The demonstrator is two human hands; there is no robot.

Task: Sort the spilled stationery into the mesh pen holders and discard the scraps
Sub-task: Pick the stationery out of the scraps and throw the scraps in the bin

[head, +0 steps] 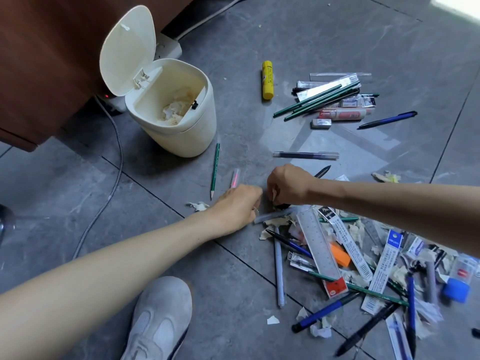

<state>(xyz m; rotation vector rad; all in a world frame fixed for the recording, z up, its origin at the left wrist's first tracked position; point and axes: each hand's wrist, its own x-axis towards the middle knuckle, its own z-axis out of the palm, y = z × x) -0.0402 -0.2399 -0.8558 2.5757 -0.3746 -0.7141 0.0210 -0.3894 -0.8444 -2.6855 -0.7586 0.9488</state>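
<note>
Spilled stationery lies on the grey tile floor: a pile of pens, pencils, rulers (pixel 318 240), erasers and paper scraps (pixel 275 223) at lower right. A neater group of green pencils (pixel 315 101) lies farther off. My left hand (pixel 239 206) reaches to the pile's near edge, its curled fingers at the end of a translucent grey pen (pixel 279 214). Just beside it, my right hand (pixel 285 187) curls its fingers down over a small dark piece (pixel 282 205) at the same pen. What the fingertips hold is partly hidden. No mesh holder is in view.
A cream bin (pixel 179 120) with its lid up holds crumpled paper, left of centre. A yellow glue stick (pixel 268 80), a lone green pencil (pixel 215 170), a pink-tipped tube (pixel 235 178) and a capped pen (pixel 306 155) lie apart. A cable (pixel 114 162) runs at left; my shoe (pixel 161 318) is below.
</note>
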